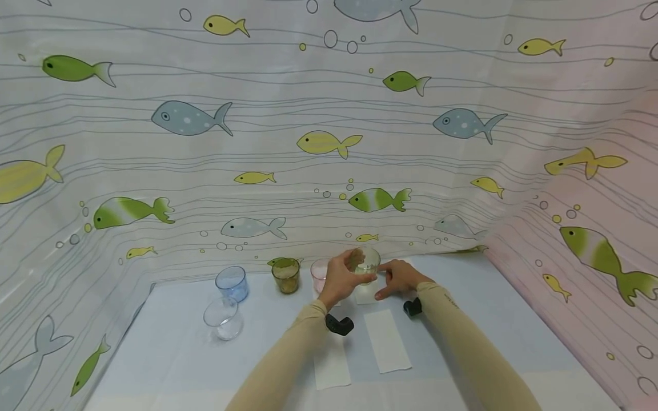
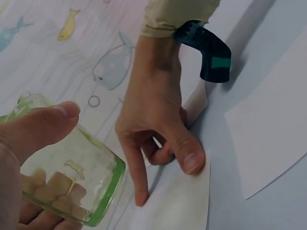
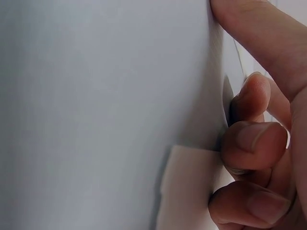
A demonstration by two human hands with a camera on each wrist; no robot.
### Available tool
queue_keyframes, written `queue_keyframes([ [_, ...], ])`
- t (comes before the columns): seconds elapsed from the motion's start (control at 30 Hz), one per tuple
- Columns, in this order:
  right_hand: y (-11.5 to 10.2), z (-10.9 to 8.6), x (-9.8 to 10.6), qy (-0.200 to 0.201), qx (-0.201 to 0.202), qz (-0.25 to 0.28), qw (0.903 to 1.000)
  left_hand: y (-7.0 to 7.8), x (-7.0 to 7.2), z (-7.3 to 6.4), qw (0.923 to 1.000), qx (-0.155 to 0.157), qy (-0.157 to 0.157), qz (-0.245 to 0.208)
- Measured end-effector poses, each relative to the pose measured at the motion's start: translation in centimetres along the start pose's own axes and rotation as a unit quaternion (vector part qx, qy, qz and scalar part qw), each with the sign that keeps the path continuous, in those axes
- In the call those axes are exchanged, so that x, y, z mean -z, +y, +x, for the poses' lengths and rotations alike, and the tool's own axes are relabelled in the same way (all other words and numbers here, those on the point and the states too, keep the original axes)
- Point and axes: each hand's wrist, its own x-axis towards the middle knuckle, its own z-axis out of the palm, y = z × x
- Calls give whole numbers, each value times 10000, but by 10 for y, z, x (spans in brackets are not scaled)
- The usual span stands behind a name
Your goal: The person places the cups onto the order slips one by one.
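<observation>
My left hand (image 1: 338,279) grips a clear glass with a green tint (image 1: 368,262), thumb on one side and fingers on the other. In the left wrist view the glass (image 2: 98,187) is tilted, with a bright green band at one end. Just to its right, my right hand (image 1: 404,278) is at a white paper strip (image 2: 184,201). Its thumb and index finger are spread apart over the strip, while the other fingers bend beneath the palm. The right wrist view shows the bent fingers (image 3: 254,143) close to the tabletop.
A pink glass (image 1: 319,274) stands partly behind my left hand. Further left are an olive-brown glass (image 1: 286,278), a blue glass (image 1: 232,285) and a colourless glass (image 1: 228,327). Two more white strips (image 1: 388,342) lie nearer me. A fish-patterned curtain (image 1: 288,200) borders the table.
</observation>
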Motion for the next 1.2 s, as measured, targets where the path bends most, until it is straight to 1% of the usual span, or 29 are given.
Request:
queue_keyframes([
  [0.1,1,1,-1,36,-33,-25,10000,-6,-6,1,10000,46,87,-1],
  [0.2,3,1,-1,82,-31,20,10000,-11,-13,3,9999,-4,147,54],
  [0.37,5,2,-1,147,-138,17,9998,-13,-25,3,9995,-83,211,222],
  [0.5,4,2,-1,179,-135,-35,9997,-17,-30,3,9985,10,370,413],
  [0.63,4,3,-1,131,-32,15,9999,-26,-33,4,9973,159,599,395],
  [0.7,4,3,-1,98,8,33,9999,-30,-34,4,9968,208,662,396],
  [0.9,6,6,-2,90,132,-32,9999,-38,-33,5,9970,285,628,361],
  [1.07,8,7,-1,31,95,-113,9999,-43,-31,6,9982,356,439,176],
  [1.2,10,7,-2,1,53,-124,9999,-47,-29,6,9984,411,295,255],
])
